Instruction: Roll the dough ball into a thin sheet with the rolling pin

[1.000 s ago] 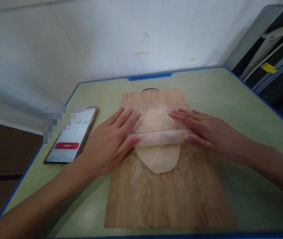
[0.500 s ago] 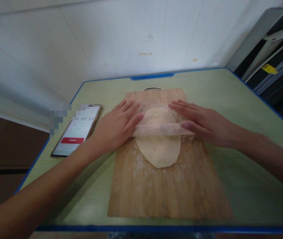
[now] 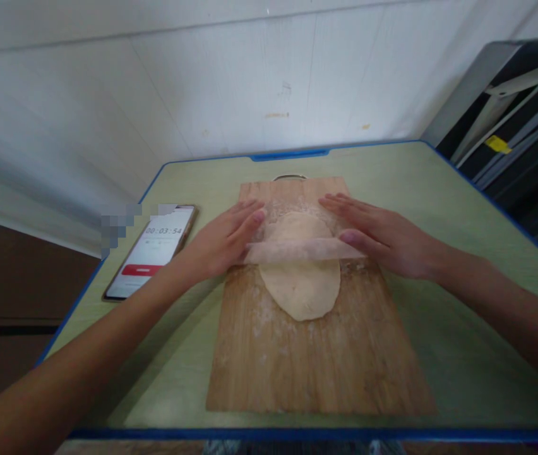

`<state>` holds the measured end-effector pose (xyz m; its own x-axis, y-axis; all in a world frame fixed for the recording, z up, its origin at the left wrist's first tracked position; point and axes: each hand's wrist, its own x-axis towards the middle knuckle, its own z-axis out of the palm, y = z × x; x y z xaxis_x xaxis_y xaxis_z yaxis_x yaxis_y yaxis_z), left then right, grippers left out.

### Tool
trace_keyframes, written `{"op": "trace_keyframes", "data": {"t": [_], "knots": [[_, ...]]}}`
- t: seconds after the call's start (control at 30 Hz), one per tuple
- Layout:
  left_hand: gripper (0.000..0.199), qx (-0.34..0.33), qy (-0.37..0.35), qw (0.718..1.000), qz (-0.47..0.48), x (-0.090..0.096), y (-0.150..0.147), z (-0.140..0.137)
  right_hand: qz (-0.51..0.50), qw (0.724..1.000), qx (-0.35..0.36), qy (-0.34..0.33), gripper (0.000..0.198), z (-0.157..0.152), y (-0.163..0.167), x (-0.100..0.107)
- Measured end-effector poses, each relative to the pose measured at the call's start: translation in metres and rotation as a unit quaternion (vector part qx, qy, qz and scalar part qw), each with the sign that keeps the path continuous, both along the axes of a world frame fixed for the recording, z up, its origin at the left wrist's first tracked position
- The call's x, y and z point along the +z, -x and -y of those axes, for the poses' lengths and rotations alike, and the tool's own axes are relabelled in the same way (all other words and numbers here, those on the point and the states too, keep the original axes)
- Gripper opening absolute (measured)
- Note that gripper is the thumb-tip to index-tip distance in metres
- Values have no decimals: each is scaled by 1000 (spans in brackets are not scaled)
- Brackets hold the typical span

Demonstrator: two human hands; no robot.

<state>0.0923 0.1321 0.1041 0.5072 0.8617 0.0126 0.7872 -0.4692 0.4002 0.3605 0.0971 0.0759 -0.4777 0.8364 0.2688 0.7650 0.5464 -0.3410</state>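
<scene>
A pale rolling pin (image 3: pixel 304 251) lies crosswise over a flattened oval of dough (image 3: pixel 300 291), on a floured wooden cutting board (image 3: pixel 316 366). My left hand (image 3: pixel 231 237) rests on the pin's left end, fingers stretched forward and its thumb close beside them. On the right end lies my right hand (image 3: pixel 380 237), its fingers straight and the thumb apart, pointing inward along the pin. Both palms press from above without wrapping round the pin. The pin's ends are hidden under the hands. Dough shows on both the near and far sides of the pin.
A phone (image 3: pixel 153 246) with a running timer lies left of the board, close to my left forearm. The board's metal handle (image 3: pixel 290 177) points to the far edge of the green, blue-rimmed table (image 3: pixel 165 373). A white wall (image 3: pixel 231 82) stands behind; dark folded furniture (image 3: pixel 525 120) leans at right.
My left hand has shifted slightly left on the rolling pin, its thumb drawn nearer the fingers. The pin tilts a little more. The phone timer went from 03:53 to 03:54. The view moved slightly.
</scene>
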Motion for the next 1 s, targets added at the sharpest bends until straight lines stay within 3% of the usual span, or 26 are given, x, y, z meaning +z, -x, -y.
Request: {"op": "trace_keyframes", "data": {"t": [0.1, 0.23, 0.47, 0.7, 0.9, 1.0], "knots": [[65, 3, -3, 1000, -7, -1, 1, 2, -18, 1000, 6, 8, 63, 7, -1, 0], [63, -42, -39, 998, -29, 0, 8, 23, 21, 999, 34, -16, 60, 24, -1, -3], [66, -7, -17, 1000, -21, 4, -4, 1, -29, 999, 1, 19, 60, -5, 0, 1], [69, -53, -83, 991, -85, -1, 6, 39, 70, 996, 34, -48, 62, 36, 4, -1], [68, 0, -45, 997, -68, -3, -3, 4, 49, 999, -8, -17, 69, -7, 4, 1], [68, -7, -54, 996, -75, -3, -4, 8, 66, 998, 0, -24, 72, -1, 5, 2]]}}
